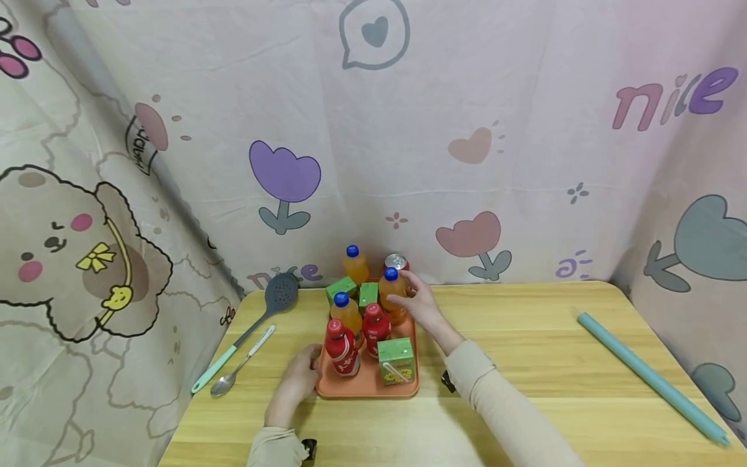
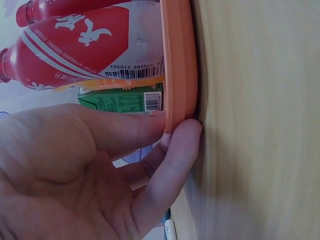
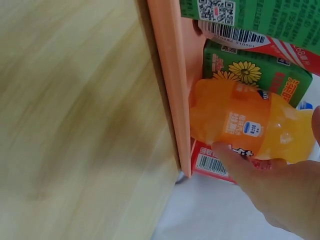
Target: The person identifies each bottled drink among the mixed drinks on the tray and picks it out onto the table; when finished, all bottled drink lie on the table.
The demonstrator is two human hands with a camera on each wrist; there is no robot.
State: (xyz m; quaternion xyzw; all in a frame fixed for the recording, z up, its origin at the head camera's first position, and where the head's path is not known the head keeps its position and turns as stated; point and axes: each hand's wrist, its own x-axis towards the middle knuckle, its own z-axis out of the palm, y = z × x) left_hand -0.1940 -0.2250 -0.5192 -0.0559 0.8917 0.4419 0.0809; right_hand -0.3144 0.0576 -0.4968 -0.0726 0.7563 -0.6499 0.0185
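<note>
An orange tray (image 1: 367,388) holds bottles, green drink cartons and a can. My left hand (image 1: 301,373) pinches its left rim, the thumb inside and a finger outside, as the left wrist view shows. At the tray's right side, my right hand (image 1: 421,303) holds an orange juice bottle (image 1: 392,292) with a blue cap, thumb in front and fingers behind. Beside those fingers is a red can (image 1: 397,261), partly hidden. Two red-capped bottles, one being the front-left red bottle (image 1: 342,350), stand nearer, along with a green carton (image 1: 397,362). Two more orange bottles are farther left.
Left of the tray lie a slotted turner (image 1: 282,293) with a pale green handle and a metal spoon (image 1: 224,385). A long teal rod (image 1: 650,376) lies at the table's right. A patterned curtain (image 1: 373,130) hangs behind the wooden table (image 1: 513,363).
</note>
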